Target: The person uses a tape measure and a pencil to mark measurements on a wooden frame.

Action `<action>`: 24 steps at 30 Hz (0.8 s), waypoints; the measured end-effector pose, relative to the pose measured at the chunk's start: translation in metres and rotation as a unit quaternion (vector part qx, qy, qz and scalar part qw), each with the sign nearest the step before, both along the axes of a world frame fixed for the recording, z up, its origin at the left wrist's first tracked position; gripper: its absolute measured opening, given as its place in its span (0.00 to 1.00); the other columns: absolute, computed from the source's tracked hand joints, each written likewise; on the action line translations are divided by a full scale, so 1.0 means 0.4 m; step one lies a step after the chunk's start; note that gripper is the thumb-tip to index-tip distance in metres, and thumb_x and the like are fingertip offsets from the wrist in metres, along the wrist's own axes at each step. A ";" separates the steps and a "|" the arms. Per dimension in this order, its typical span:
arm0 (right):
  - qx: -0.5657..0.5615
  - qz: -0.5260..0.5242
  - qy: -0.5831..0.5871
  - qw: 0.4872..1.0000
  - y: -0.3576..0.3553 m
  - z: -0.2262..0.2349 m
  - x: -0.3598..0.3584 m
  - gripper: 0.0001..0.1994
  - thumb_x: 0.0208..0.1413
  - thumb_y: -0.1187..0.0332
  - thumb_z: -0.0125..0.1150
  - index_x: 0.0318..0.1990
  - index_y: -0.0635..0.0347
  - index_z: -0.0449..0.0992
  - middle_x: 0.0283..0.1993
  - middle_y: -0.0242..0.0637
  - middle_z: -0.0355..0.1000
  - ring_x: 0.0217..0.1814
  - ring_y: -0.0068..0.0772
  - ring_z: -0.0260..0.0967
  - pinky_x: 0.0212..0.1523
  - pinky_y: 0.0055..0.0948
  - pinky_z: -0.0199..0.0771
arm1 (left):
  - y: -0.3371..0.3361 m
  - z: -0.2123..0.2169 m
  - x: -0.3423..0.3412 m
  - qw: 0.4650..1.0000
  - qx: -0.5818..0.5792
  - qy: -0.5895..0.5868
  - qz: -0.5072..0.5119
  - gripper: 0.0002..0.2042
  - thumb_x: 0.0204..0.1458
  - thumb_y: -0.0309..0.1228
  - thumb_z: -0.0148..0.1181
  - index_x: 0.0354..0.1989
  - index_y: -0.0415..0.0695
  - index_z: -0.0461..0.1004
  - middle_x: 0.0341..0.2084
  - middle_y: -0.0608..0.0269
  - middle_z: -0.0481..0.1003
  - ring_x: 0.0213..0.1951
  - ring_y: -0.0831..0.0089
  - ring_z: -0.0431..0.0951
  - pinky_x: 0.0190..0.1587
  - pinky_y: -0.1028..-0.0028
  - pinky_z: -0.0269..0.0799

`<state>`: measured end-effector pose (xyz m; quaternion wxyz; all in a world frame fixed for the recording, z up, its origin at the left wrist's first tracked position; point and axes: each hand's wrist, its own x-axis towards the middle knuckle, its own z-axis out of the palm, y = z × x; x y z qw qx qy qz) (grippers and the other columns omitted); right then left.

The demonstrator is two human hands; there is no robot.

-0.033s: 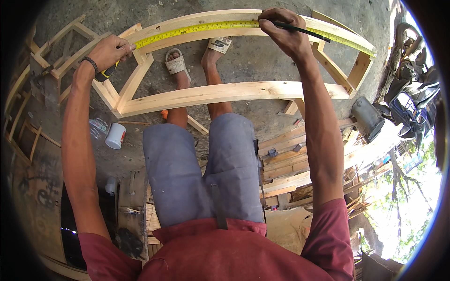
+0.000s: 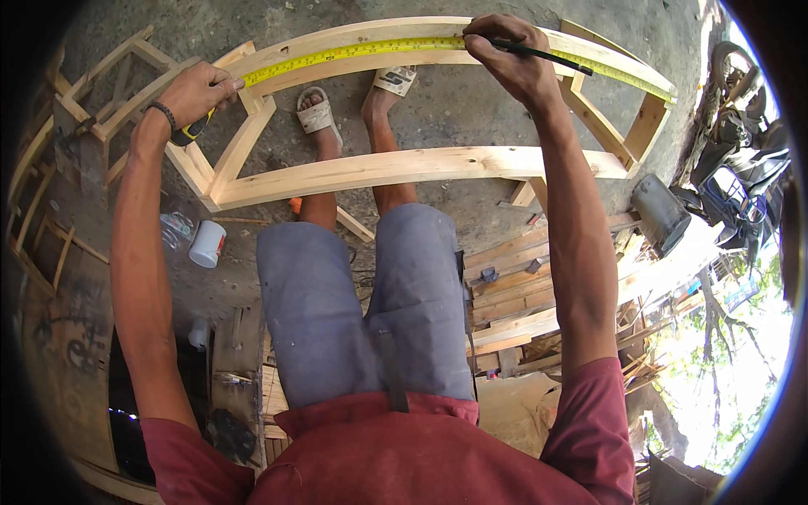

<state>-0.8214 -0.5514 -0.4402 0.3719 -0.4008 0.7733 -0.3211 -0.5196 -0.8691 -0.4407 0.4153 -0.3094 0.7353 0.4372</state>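
Observation:
A long pale wooden frame [image 2: 404, 171] stretches across in front of me, around my lower legs. Along its far beam runs the yellow blade of a tape measure [image 2: 353, 51], reaching nearly to the right end. My left hand [image 2: 194, 94] is closed at the frame's left end, gripping the tape measure; part of its black and yellow case shows under the palm. Right of the middle, my right hand [image 2: 513, 59] is closed round a thin black pencil-like stick [image 2: 555, 59], its tip pointing right. The fingers of that hand rest at the blade and the far beam.
Another wooden frame [image 2: 118, 93] stands at the far left. A white cup-like container [image 2: 207, 244] lies on the concrete floor. To the right are a dark grey bucket [image 2: 661, 215] and a bag [image 2: 732, 198]. Loose planks [image 2: 509, 290] lie near my right knee.

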 end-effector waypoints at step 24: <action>-0.032 -0.020 0.041 0.998 -0.004 -0.017 0.008 0.10 0.48 0.64 0.64 0.33 0.62 0.81 0.31 0.43 0.77 0.31 0.38 0.76 0.36 0.32 0.76 | -0.002 -0.016 0.015 1.000 -0.001 0.017 0.001 0.20 0.58 0.43 0.56 0.26 0.35 0.78 0.16 0.62 0.73 0.21 0.76 0.72 0.28 0.72 0.68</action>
